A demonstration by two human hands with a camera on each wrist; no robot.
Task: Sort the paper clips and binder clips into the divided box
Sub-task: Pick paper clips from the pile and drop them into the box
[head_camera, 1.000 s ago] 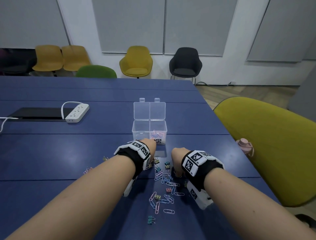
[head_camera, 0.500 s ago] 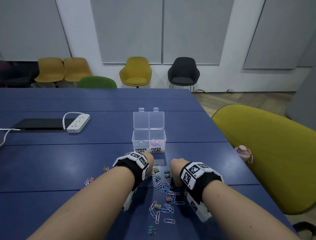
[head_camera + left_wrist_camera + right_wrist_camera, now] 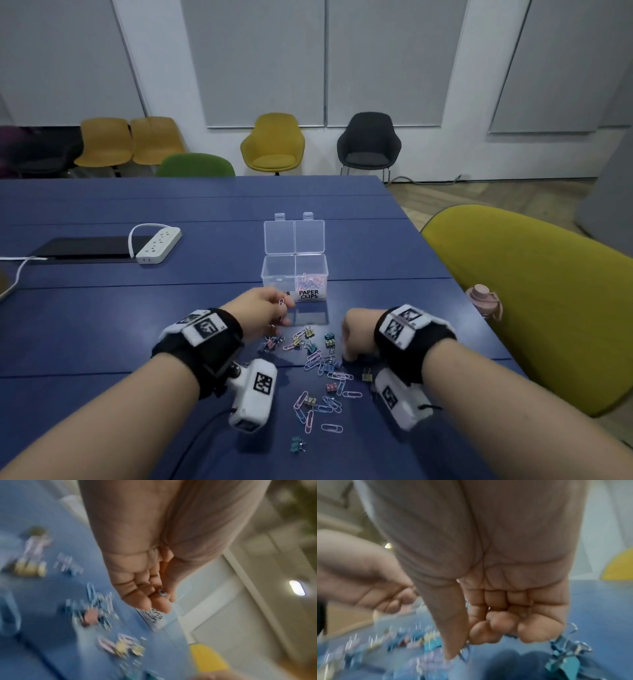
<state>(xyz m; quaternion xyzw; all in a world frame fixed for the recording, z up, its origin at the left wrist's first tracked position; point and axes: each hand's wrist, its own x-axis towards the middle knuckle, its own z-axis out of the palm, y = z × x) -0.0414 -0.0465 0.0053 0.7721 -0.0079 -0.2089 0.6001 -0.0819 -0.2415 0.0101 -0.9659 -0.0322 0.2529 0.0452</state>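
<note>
A clear divided box (image 3: 279,270) stands with its lid (image 3: 294,236) folded back; the right compartment, labelled PAPER CLIPS, holds several pastel paper clips (image 3: 310,281). My left hand (image 3: 270,308) hovers just in front of the box and pinches a pink paper clip (image 3: 281,303); in the left wrist view the clip (image 3: 162,593) sits between curled fingers (image 3: 145,601). My right hand (image 3: 352,342) is down on the loose pile (image 3: 322,363), thumb and forefinger pinching a small blue clip (image 3: 464,651) whose kind I cannot tell. Teal binder clips (image 3: 565,660) lie beside it.
A white power strip (image 3: 159,246) and a dark flat panel (image 3: 85,247) lie at the left of the blue table (image 3: 102,325). A pink bottle (image 3: 483,301) and an olive chair (image 3: 534,291) stand at the right edge. A stray binder clip (image 3: 297,444) lies near me.
My left hand has lifted off the pile and moved forward to the box with a paper clip. The right hand stays on the pile. The head view has tilted.
</note>
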